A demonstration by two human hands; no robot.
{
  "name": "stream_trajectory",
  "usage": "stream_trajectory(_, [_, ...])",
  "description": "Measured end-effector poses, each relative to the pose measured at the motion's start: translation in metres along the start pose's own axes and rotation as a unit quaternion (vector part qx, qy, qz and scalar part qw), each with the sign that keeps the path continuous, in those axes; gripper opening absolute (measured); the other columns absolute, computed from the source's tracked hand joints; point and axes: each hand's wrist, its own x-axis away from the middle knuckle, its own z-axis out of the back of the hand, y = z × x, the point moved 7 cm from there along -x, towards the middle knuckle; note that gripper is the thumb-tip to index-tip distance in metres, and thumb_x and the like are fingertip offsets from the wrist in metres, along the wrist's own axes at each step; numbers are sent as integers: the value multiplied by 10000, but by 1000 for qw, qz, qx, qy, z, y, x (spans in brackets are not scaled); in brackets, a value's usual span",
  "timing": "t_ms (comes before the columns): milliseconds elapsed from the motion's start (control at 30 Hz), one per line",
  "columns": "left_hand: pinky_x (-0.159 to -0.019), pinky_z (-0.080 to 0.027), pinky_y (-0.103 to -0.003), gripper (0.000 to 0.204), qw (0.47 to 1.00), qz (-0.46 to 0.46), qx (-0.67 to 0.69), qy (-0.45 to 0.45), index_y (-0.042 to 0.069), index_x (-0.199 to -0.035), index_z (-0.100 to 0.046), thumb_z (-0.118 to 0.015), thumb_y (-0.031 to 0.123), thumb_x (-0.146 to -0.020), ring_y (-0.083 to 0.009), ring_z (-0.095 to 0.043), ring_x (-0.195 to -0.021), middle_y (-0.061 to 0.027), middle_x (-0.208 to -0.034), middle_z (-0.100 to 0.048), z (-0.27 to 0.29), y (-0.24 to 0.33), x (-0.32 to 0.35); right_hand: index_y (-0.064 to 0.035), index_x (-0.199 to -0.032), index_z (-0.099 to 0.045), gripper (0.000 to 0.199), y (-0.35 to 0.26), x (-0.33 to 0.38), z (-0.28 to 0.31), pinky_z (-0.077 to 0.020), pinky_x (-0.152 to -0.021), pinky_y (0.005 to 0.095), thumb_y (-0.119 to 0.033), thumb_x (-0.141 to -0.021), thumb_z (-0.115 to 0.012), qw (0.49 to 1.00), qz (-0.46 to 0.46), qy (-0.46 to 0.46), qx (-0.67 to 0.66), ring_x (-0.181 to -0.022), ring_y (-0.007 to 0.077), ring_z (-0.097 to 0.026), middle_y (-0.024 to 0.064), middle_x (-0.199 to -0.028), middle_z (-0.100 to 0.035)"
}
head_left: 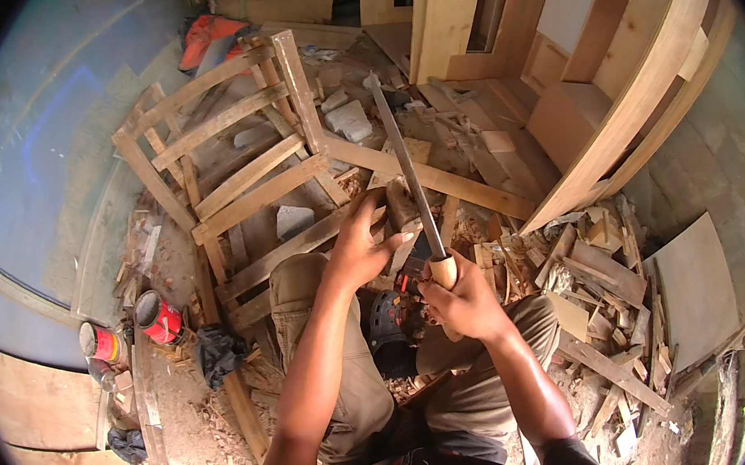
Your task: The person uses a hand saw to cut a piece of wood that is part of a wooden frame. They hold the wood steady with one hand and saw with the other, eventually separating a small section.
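My right hand (468, 300) is wrapped around the wooden handle of a long, narrow steel blade (404, 161). The blade points away from me and up, tapering toward its far tip; whether it is a file or another kind of tool, I cannot tell. To its left, my left hand (361, 244) has its fingers curled at the side of a short wooden block (401, 204), its thumb pointing toward the blade. The block stands between my knees, and its lower part is partly hidden. Just beyond lies a long wooden board (425, 175), slanting down to the right.
A wooden chair-like frame (237, 110) leans at the left. Two red cans (160, 320) stand near a blue wall. Scrap wood (592, 291) is heaped at the right, below a curved wooden frame (632, 114). Cabinet-like woodwork (460, 33) rises at the back. A dark shoe (388, 322) shows below my hands.
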Motion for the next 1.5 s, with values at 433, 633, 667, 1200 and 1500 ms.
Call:
stream_trajectory(433, [-1103, -486, -388, 656, 999, 26, 5, -18, -60, -1418, -429, -720, -14, -832, -325, -532, -1339, -207, -1442, -462, -13, 9, 1, -3, -1018, -564, 228, -51, 30, 6, -562, -698, 381, -60, -809, -634, 959, 150, 158, 181, -714, 294, -731, 135, -764, -697])
stream_trajectory(633, [-1104, -485, -404, 642, 1000, 27, 13, -2, -57, -1409, -437, -697, -16, -824, -319, -549, -1314, -191, -1403, -476, -6, 4, 4, -1, -1034, -570, 246, -42, 22, 7, -563, -707, 371, -59, -804, -637, 966, 90, 142, 195, -717, 282, -730, 132, -765, -698])
stream_trajectory(667, [-1101, -488, -406, 640, 1000, 17, -11, -4, -56, -1406, -440, -703, -13, -825, -319, -551, -1310, -189, -1398, -479, -4, 7, 5, -1, -1037, -571, 251, -54, 28, 5, -562, -710, 368, -59, -802, -639, 965, 121, 151, 178, -720, 279, -731, 133, -764, -698])
stream_trajectory(1200, [-1067, -493, -420, 676, 1000, -22, -3, -5, -24, -1368, -487, -826, 186, -823, -347, -568, -1270, -203, -1364, -526, -14, 10, 11, 43, -991, -572, 213, 20, 22, 5, -533, -605, 381, -69, -826, -648, 999, -36, 25, 0, -652, 227, -700, 152, -710, -662])
stream_trajectory(1500, [-1065, -496, -428, 671, 1000, -3, -11, 5, -16, -1351, -515, -830, 53, -763, -342, -536, -1292, -193, -1363, -529, -14, 14, 12, -2, -983, -559, 180, 23, 23, 1, -501, -629, 296, -33, -817, -624, 980, 105, 148, 85, -694, 117, -604, 51, -773, -634])
